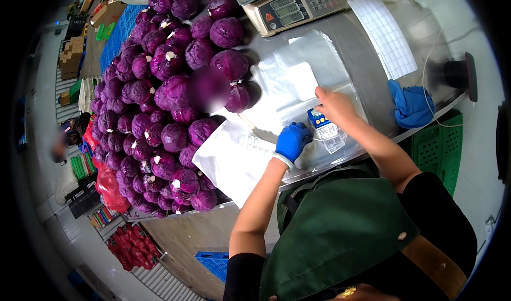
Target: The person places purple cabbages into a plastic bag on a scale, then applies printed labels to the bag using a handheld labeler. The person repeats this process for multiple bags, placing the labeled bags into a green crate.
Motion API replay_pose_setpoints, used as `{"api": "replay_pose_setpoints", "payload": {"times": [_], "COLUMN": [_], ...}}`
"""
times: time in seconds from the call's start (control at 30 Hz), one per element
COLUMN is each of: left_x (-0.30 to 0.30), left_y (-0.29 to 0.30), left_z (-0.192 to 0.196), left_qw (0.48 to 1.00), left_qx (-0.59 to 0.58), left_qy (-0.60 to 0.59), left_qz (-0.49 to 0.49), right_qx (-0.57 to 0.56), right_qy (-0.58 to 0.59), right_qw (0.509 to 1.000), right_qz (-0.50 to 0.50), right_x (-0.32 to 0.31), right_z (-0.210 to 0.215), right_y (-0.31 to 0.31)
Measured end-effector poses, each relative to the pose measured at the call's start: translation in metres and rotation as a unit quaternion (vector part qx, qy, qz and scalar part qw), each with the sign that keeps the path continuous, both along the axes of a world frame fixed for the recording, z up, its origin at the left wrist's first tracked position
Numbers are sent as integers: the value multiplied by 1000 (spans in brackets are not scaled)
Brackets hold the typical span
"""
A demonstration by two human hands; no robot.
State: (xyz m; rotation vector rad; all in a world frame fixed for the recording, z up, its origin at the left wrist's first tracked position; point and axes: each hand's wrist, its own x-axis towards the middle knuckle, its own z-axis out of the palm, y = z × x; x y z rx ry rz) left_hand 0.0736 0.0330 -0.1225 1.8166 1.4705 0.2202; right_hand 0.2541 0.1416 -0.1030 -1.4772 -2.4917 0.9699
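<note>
I see the left hand [293, 139], in a blue glove, curled down with its grip pinching the left end of a small clear packet [331, 135] on the steel tabletop [351, 40]. The bare right hand [334, 105] rests fingertips on the packet's far end, grip loose. The packet carries a blue-and-white label, its long axis running far-left to near-right. Beneath lie clear plastic bags [298, 80]. A white label sheet [384, 34] sits far right, red cabbages [170, 98] piled left.
</note>
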Motion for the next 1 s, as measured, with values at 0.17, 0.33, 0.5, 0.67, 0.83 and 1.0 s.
{"api": "replay_pose_setpoints", "payload": {"times": [0.17, 0.33, 0.5, 0.67, 0.83, 1.0], "left_x": [-30, -94, -128, -144, -144, -118], "left_y": [14, 51, 16, -20, -38, -44], "left_z": [12, 68, 62, 66, 75, 73], "left_qw": [987, 845, 886, 933, 915, 854], "left_qx": [-39, 101, 98, 1, -135, -138], "left_qy": [-97, -295, -242, -156, -210, -338], "left_qz": [121, 435, 384, 325, 316, 370], "right_qx": [161, 160, -124, -215, -281, -167], "right_qy": [183, 255, 190, 126, 267, 315], "right_qw": [966, 953, 968, 963, 914, 927], "right_qz": [-86, 21, 109, 103, 121, 113], "right_x": [5, -14, -70, -113, -95, -77], "right_z": [76, 70, 21, -16, -11, 34], "right_y": [-1, -22, -76, -95, -80, -56]}}
